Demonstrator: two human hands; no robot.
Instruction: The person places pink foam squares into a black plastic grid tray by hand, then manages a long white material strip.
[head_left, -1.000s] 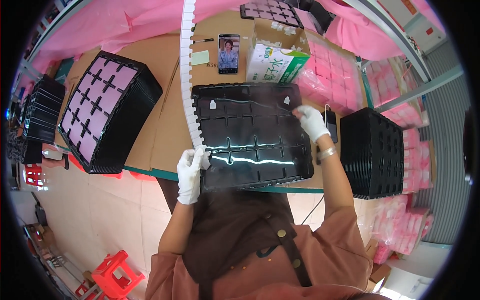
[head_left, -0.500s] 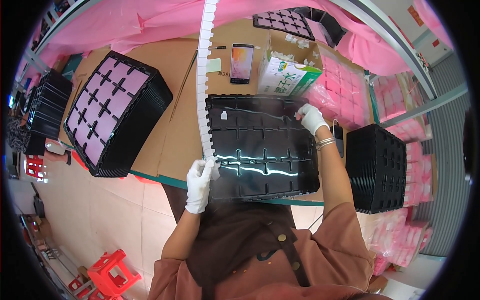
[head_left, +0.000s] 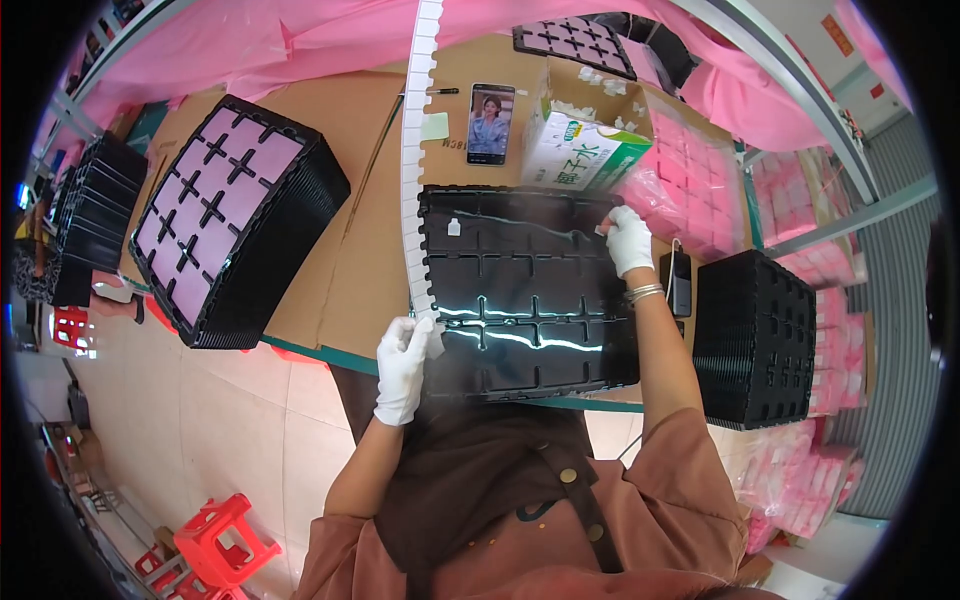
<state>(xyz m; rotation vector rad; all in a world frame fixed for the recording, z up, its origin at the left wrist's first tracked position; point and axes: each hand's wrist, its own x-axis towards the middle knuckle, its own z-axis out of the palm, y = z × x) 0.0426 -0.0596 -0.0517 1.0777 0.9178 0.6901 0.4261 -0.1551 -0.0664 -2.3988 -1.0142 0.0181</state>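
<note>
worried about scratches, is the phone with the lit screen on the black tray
No, the lit phone lies on the brown cardboard, beyond the black tray.

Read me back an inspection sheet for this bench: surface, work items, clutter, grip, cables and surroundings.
Surface: cardboard over a green-edged table.
Work items: black tray with a white tag; toothed strip along its left; left stack pink-topped; right stack black.
Clutter: lit phone, pen, pale note, open box holding scraps.
Grip: left hand pinches white paper by the strip's lower end; right hand at the tray's upper right, hold unclear.
Cables: white cable by a black device.
Surroundings: red stool, pink cloth, shutter.
</note>
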